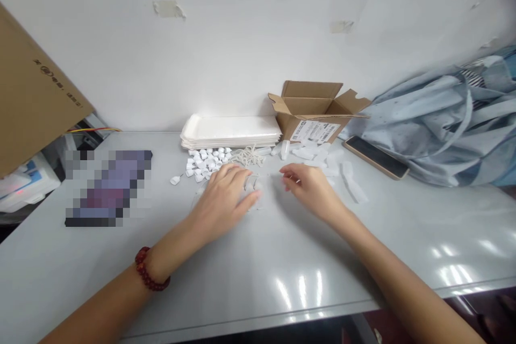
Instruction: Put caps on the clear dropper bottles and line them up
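white caps [210, 164] in the head view: lying piled on the table [250, 269], in front of stacked white trays [236, 127]. with the left hand [226, 192]: reaching beside the pile, holding thumb and fingers apart. with the right hand [312, 187]: curling fingers near white strips [353, 183], not showing whether gripping anything.

The box [310, 106] is matt cardboard with a paper label [314, 131]; left of it, small pieces [205, 162] of smooth plastic; before it, translucent, soft-looking sleeves [352, 183]; right of it, creased matt cloth [423, 118]; beneath it, a smooth, glossy tabletop [262, 269]
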`<action>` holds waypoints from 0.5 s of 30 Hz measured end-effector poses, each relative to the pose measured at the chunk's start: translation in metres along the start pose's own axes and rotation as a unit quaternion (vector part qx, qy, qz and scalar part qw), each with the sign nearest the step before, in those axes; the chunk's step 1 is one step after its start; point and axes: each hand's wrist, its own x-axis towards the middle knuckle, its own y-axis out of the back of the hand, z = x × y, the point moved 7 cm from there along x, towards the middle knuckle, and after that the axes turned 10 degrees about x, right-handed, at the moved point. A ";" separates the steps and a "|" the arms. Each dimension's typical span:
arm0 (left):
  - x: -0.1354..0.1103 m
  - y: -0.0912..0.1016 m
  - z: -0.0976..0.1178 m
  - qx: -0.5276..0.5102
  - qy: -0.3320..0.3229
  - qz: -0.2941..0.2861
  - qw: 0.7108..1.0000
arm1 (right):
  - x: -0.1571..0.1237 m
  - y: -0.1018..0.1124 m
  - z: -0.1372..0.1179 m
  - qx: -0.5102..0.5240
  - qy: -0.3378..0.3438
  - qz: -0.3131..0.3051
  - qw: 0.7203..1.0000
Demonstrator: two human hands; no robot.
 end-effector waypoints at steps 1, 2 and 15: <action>0.001 0.002 -0.003 -0.002 0.011 0.007 1.000 | 0.001 0.007 0.000 -0.048 0.008 0.016 0.999; 0.003 0.004 -0.006 -0.003 0.021 0.013 1.000 | 0.002 0.013 0.001 -0.098 0.013 0.029 0.995; 0.036 -0.006 -0.035 0.058 0.055 -0.047 0.996 | -0.002 0.033 0.035 -0.360 -0.101 -0.023 0.927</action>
